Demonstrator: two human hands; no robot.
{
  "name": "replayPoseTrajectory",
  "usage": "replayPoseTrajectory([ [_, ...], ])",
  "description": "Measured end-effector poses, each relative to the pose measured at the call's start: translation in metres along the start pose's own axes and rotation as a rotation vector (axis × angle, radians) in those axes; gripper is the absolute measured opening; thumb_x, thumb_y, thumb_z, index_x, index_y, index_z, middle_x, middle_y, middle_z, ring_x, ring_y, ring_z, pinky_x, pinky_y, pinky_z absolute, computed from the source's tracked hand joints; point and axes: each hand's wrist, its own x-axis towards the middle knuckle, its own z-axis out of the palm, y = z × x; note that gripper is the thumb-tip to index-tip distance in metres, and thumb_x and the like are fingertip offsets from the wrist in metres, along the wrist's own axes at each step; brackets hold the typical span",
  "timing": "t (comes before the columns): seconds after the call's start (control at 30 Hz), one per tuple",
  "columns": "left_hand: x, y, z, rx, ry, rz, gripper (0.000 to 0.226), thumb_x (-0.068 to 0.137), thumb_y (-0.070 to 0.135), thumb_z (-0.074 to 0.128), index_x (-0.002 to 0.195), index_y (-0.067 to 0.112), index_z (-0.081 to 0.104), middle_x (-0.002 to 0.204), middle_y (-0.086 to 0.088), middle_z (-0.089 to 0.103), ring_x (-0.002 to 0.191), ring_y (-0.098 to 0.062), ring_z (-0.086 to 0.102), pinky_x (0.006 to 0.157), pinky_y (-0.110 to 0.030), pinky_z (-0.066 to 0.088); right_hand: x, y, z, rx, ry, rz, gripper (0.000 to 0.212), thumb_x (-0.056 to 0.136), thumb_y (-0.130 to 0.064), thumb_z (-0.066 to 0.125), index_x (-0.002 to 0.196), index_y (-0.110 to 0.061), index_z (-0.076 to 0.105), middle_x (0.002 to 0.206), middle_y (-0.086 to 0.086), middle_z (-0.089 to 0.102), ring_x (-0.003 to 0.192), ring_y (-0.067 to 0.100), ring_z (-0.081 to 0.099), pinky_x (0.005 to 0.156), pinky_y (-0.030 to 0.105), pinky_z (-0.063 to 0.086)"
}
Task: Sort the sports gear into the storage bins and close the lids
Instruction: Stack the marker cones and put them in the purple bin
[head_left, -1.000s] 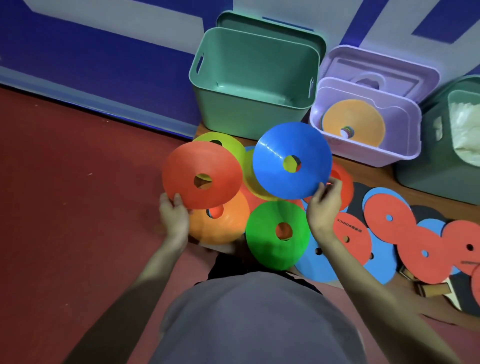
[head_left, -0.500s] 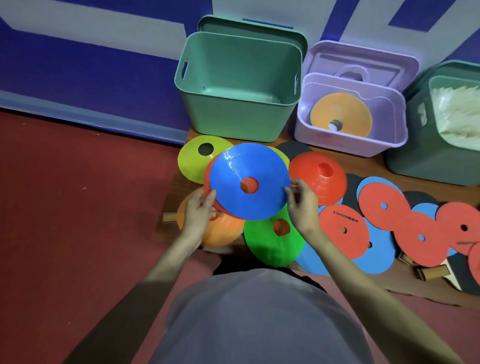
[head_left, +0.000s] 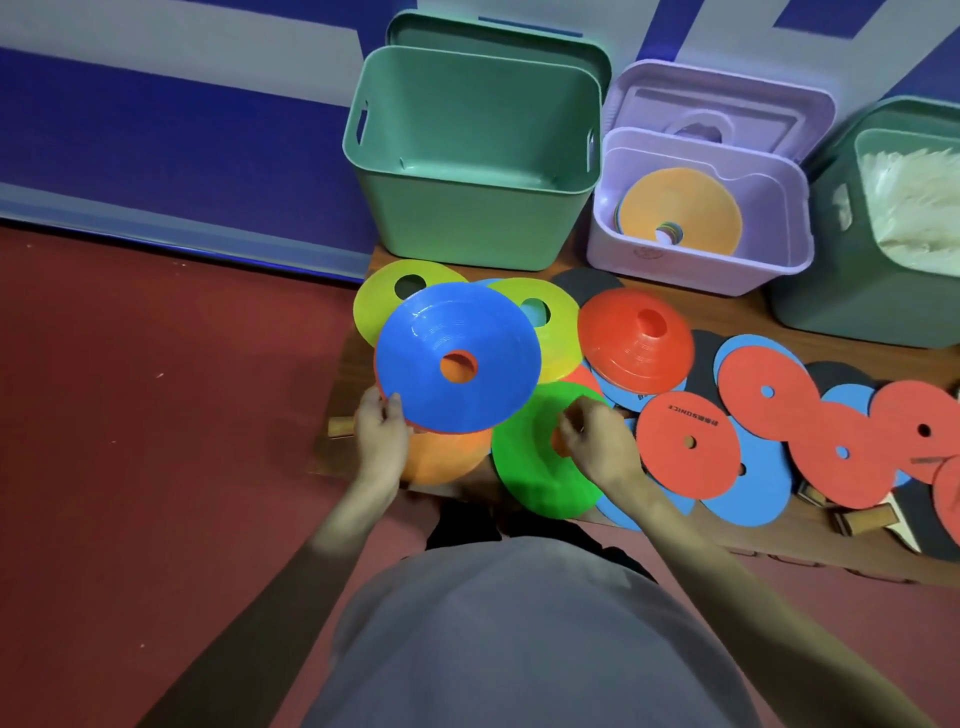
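Note:
My left hand (head_left: 382, 434) grips the near-left edge of a blue cone (head_left: 457, 358) stacked on a red one, whose colour shows through the blue cone's hole. My right hand (head_left: 592, 441) lies on a green cone (head_left: 530, 473), its fingers curled at the centre hole. An orange cone (head_left: 449, 460) lies under the held stack. Two yellow-green cones (head_left: 382, 301) (head_left: 558, 325) and a red cone (head_left: 634, 345) lie behind. The teal bin (head_left: 457, 223) stands open with nothing in it. Inside the lilac bin (head_left: 696, 262) sits a cone stack topped in orange (head_left: 680, 208).
Several flat red and blue discs (head_left: 685, 449) overlap on the wooden board to the right. A dark green bin (head_left: 836, 270) at far right holds white material (head_left: 914, 208). The teal lid (head_left: 498, 36) and lilac lid (head_left: 727, 98) lean behind their bins. Red floor lies left.
The blue cone was set on the red cone, and the stack now rests in my left hand alone. My right hand let go and moved down onto the green cone.

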Motion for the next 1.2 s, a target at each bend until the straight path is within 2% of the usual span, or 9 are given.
replayPoseTrajectory([
  [0.2,0.003,-0.006,-0.008,-0.009,0.021,-0.026,0.009,0.101,0.005,0.04,0.101,0.003,0.049,0.091,-0.014,0.055,0.061,-0.02,0.053,0.049,-0.02,0.047,-0.016,-0.007,0.015,-0.277,-0.291,0.069,0.023,0.089,-0.024,0.059,0.099,-0.004,0.059,0.11,0.013,0.051,0.099,0.033,0.057,0.079,0.038,0.049],
  [0.33,0.004,-0.006,-0.008,-0.004,0.006,-0.014,0.011,0.101,0.006,0.039,0.102,0.002,0.049,0.092,-0.014,0.055,0.065,-0.021,0.054,0.051,-0.02,0.049,-0.021,-0.015,0.009,-0.25,-0.274,0.107,0.004,0.088,-0.01,0.048,0.088,-0.007,0.046,0.093,0.014,0.057,0.092,0.037,0.06,0.063,0.035,0.039],
  [0.43,0.006,-0.003,-0.005,-0.011,0.012,0.02,0.01,0.101,0.004,0.038,0.1,0.002,0.048,0.087,-0.01,0.056,0.063,-0.021,0.056,0.051,-0.02,0.05,-0.026,-0.02,-0.012,-0.194,-0.135,0.125,0.012,0.093,-0.017,0.048,0.089,-0.007,0.043,0.091,0.016,0.059,0.09,0.038,0.06,0.062,0.034,0.034],
  [0.53,0.01,-0.002,-0.002,0.009,0.008,0.033,0.011,0.1,0.009,0.04,0.095,0.007,0.05,0.083,-0.008,0.057,0.061,-0.022,0.06,0.055,-0.026,0.053,-0.031,-0.029,-0.041,-0.139,0.018,0.193,0.047,0.093,-0.046,0.051,0.11,-0.002,0.045,0.109,0.018,0.056,0.102,0.036,0.056,0.072,0.036,0.039],
  [0.67,0.016,0.001,0.002,0.07,-0.025,0.009,0.013,0.097,0.02,0.043,0.087,0.018,0.052,0.084,-0.004,0.061,0.072,-0.026,0.066,0.076,-0.055,0.054,-0.029,-0.038,-0.064,-0.067,0.171,0.247,0.095,0.068,-0.071,0.066,0.13,-0.005,0.038,0.127,0.012,0.048,0.117,0.032,0.048,0.084,0.039,0.045],
  [0.8,0.017,0.011,0.011,0.108,-0.085,0.051,0.019,0.1,0.012,0.041,0.084,0.016,0.05,0.084,-0.013,0.059,0.066,-0.033,0.066,0.069,-0.057,0.055,-0.021,-0.039,-0.078,0.257,0.296,0.135,0.074,0.071,-0.047,0.067,0.132,-0.012,0.048,0.118,0.001,0.055,0.105,0.023,0.055,0.08,0.037,0.049],
  [0.93,0.018,0.014,0.017,0.145,-0.122,0.05,0.014,0.1,0.011,0.041,0.09,0.008,0.05,0.085,-0.012,0.056,0.069,-0.028,0.065,0.07,-0.05,0.055,-0.013,-0.051,-0.088,0.432,0.246,-0.009,0.078,0.061,-0.062,0.069,0.123,-0.018,0.051,0.11,0.0,0.052,0.093,0.012,0.049,0.077,0.021,0.039],
  [1.03,0.018,0.017,0.022,0.148,-0.144,0.049,0.011,0.101,0.01,0.041,0.096,0.006,0.05,0.091,-0.013,0.056,0.077,-0.038,0.063,0.063,-0.038,0.057,-0.005,-0.057,-0.09,0.381,0.22,-0.089,0.085,0.055,-0.058,0.078,0.123,-0.019,0.045,0.114,-0.001,0.054,0.103,0.014,0.053,0.085,0.027,0.044],
  [1.2,0.019,0.021,0.027,0.136,-0.178,0.049,0.011,0.101,0.008,0.04,0.097,0.005,0.049,0.091,-0.011,0.056,0.064,-0.025,0.06,0.05,-0.022,0.052,0.001,-0.064,-0.093,0.629,0.095,-0.112,0.049,0.074,-0.032,0.055,0.121,-0.02,0.051,0.094,0.0,0.06,0.081,0.016,0.052,0.072,0.031,0.043],
])
